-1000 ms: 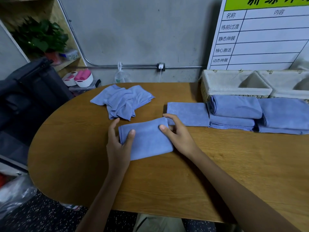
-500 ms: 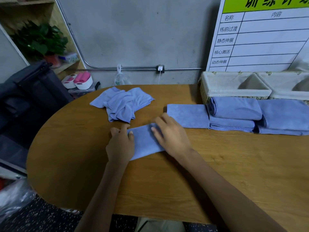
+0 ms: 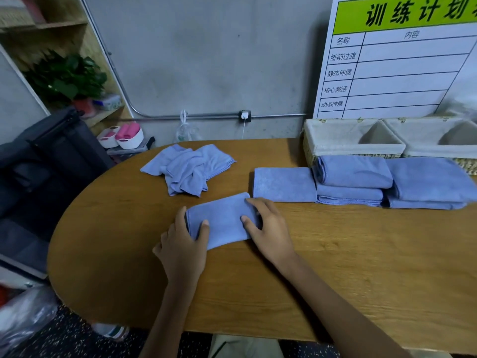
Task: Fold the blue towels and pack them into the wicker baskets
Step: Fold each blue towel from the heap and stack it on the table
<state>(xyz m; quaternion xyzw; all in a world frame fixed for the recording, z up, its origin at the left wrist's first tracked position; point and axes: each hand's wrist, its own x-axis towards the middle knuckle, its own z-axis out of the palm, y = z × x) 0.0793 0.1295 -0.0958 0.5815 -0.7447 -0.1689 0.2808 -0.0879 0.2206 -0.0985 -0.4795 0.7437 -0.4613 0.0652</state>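
A folded blue towel (image 3: 223,220) lies on the wooden table (image 3: 361,267) in front of me. My left hand (image 3: 180,244) holds its left end, thumb on top and fingers round the edge. My right hand (image 3: 269,228) holds its right end the same way. A crumpled pile of unfolded blue towels (image 3: 187,170) lies behind it. To the right lie one flat folded towel (image 3: 284,184) and two stacks of folded towels (image 3: 353,177) (image 3: 428,182). Two wicker baskets with white liners (image 3: 335,138) (image 3: 423,151) stand behind the stacks, with nothing seen inside.
A white chart board (image 3: 400,68) leans on the wall behind the baskets. A black bag (image 3: 51,156) and a shelf with a plant (image 3: 67,81) stand left of the table. The table's rounded left edge is close to the pile.
The towel has been folded over once more and is now narrower. My hands came together over it and have moved apart again to its two ends.
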